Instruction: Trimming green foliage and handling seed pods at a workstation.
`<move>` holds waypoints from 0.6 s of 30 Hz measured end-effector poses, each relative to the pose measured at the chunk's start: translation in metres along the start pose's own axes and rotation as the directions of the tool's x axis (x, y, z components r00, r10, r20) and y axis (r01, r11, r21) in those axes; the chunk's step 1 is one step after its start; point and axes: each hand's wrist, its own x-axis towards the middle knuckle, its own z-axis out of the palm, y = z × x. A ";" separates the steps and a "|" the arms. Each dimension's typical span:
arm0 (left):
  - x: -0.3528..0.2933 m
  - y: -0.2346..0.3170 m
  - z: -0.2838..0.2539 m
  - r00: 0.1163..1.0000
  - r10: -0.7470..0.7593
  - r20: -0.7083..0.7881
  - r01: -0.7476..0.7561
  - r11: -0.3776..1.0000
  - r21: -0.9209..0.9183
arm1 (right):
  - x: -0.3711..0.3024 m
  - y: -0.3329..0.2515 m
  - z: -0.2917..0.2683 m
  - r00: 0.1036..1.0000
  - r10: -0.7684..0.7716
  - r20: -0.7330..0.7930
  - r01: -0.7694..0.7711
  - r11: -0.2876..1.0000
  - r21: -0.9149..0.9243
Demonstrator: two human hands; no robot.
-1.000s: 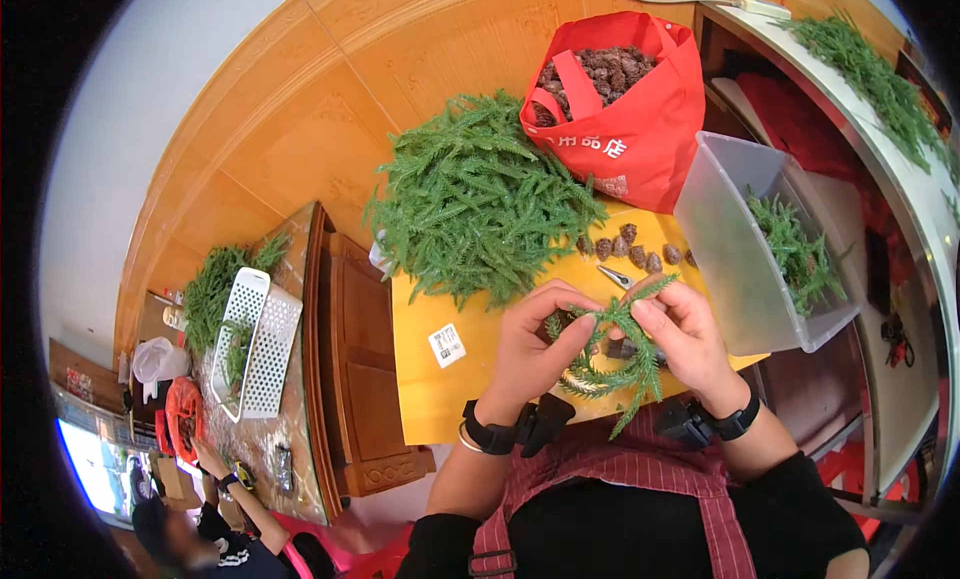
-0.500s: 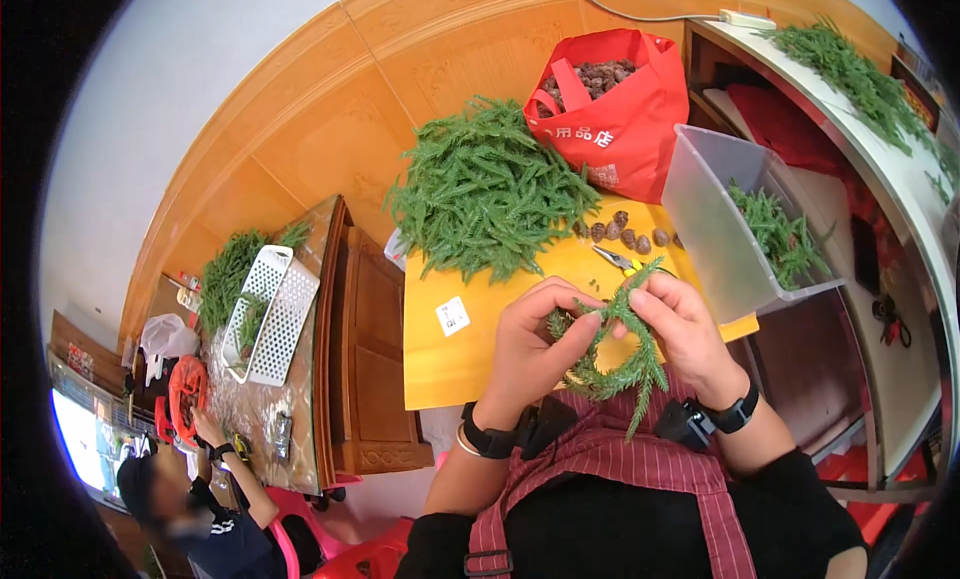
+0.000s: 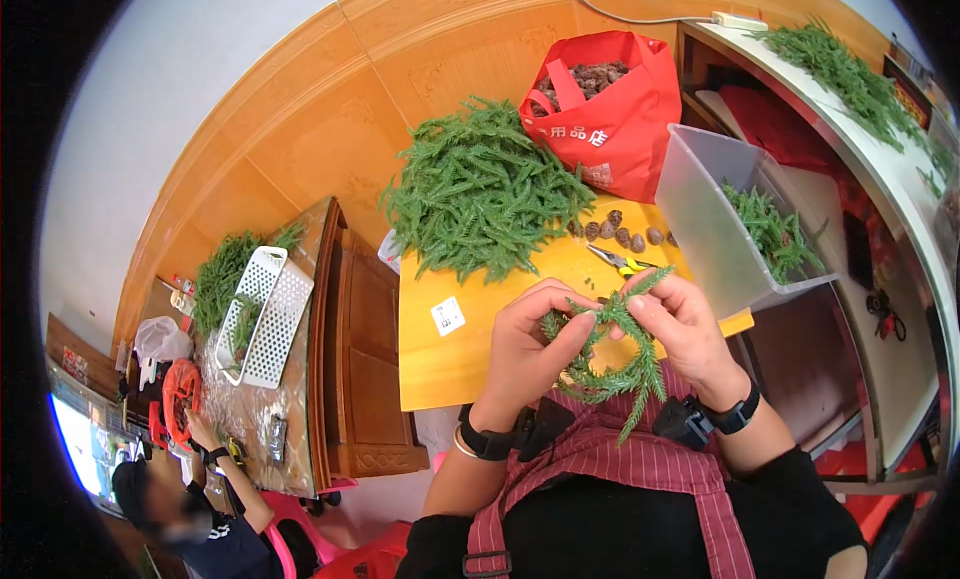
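Note:
Between my hands, over the near edge of the yellow table [image 3: 430, 364], is a small ring of green artificial pine sprigs [image 3: 632, 376]. My left hand [image 3: 535, 344] is closed on the ring's left side, thumb against its top. My right hand [image 3: 683, 324] pinches a sprig at the ring's upper right. Just beyond my fingers lie pliers [image 3: 618, 261] with yellow and black handles. Several brown pine cones [image 3: 622, 238] sit loose behind them. A large heap of green pine sprigs [image 3: 480, 194] covers the far left of the table.
A red bag [image 3: 625, 119] of pine cones stands at the back. On the right is a clear plastic bin [image 3: 700, 194] with sprigs inside, beside a white shelf unit [image 3: 850, 109]. A white perforated basket [image 3: 272, 319] rests on the left table, where another person [image 3: 200, 509] sits.
My hands keep their hold on the ring, with only slight finger movement at its top. The view has shifted a little. The other person's arm at the left has moved slightly.

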 end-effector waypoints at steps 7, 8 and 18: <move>0.001 -0.003 -0.002 0.989 -0.150 0.006 0.149 0.976 -0.157 | 0.006 0.004 0.001 0.998 0.007 -0.062 -0.007 1.000 0.003; 0.002 -0.004 -0.003 0.984 -0.180 0.013 0.178 0.958 -0.223 | 0.008 0.005 0.001 0.998 0.008 -0.062 -0.008 1.000 0.002; 0.033 -0.038 -0.022 0.989 -0.110 0.099 0.144 0.872 -0.469 | 0.044 0.020 -0.006 0.991 0.006 -0.136 -0.004 1.000 0.014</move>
